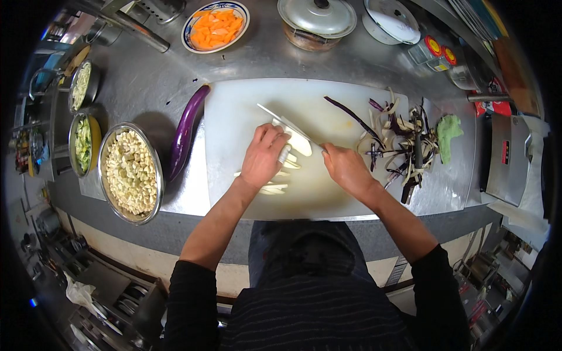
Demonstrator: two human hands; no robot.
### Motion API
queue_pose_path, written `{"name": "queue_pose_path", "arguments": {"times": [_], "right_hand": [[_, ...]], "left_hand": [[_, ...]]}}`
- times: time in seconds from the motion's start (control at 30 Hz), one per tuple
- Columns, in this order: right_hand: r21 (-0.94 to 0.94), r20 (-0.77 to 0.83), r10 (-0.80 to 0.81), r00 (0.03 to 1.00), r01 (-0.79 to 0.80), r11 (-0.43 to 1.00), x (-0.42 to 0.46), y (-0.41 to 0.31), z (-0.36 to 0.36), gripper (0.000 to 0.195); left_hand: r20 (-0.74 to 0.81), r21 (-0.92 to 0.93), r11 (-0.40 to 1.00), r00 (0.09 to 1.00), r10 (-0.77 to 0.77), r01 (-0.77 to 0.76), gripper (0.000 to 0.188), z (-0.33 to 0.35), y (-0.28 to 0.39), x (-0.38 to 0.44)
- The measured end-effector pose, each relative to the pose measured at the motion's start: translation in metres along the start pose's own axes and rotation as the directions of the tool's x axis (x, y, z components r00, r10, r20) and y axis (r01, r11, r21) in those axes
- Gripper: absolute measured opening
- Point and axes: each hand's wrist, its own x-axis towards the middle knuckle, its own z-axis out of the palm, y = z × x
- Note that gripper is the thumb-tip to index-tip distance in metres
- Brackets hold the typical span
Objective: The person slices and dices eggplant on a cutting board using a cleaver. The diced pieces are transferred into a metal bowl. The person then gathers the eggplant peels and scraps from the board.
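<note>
My right hand point(349, 169) grips a kitchen knife point(293, 127), its blade slanting up to the left across the white cutting board point(246, 94). Under the blade lies peeled, pale eggplant point(300, 145). My left hand point(263, 153) holds that eggplant from the left side, fingers curled close to the blade. Cut pale strips point(273, 189) rest on the board below and behind my left hand. A whole purple eggplant point(186, 131) lies along the board's left edge. Dark eggplant peels point(397, 127) are heaped at the board's right end, with a dark-handled tool point(418, 151) among them.
A steel bowl point(102, 175) of diced pale vegetable stands left, near two smaller vegetable bowls. Carrot slices fill a patterned bowl point(185, 37) at the back. Behind the board are a lidded pot point(316, 19), a white pot point(380, 33) and red-lidded jars point(432, 46). A green cloth point(448, 136) lies right.
</note>
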Motion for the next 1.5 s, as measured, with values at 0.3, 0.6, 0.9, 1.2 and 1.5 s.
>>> {"name": "queue_pose_path", "arguments": {"times": [0.3,0.6,0.9,1.2,1.5], "right_hand": [[-0.05,0.062,0.071,0.996,-0.068,0.996,-0.01,-0.017,-0.001,0.021],[-0.025,0.062,0.034,0.998,-0.032,0.999,-0.017,-0.021,-0.011,0.019],[0.099,-0.009,0.023,1.0,-0.022,0.995,-0.014,-0.018,-0.002,0.022],[0.03,0.025,0.052,0.998,-0.053,0.998,-0.014,-0.022,0.015,0.02],[-0.074,-0.054,-0.083,0.995,0.079,0.994,-0.028,-0.028,0.003,0.014]], "left_hand": [[0.009,0.03,0.999,1.0,0.014,-0.015,0.037,-0.002,-0.001,-0.004],[0.001,-0.012,1.0,1.0,0.018,-0.018,0.039,-0.002,-0.003,-0.008],[0.0,0.024,0.999,0.999,0.04,-0.04,0.04,-0.005,-0.002,-0.009],[-0.026,-0.015,0.998,0.998,0.056,-0.057,0.037,-0.004,-0.005,-0.013],[-0.365,-0.038,0.994,0.924,-0.111,0.105,0.019,-0.079,-0.002,-0.002]]}}
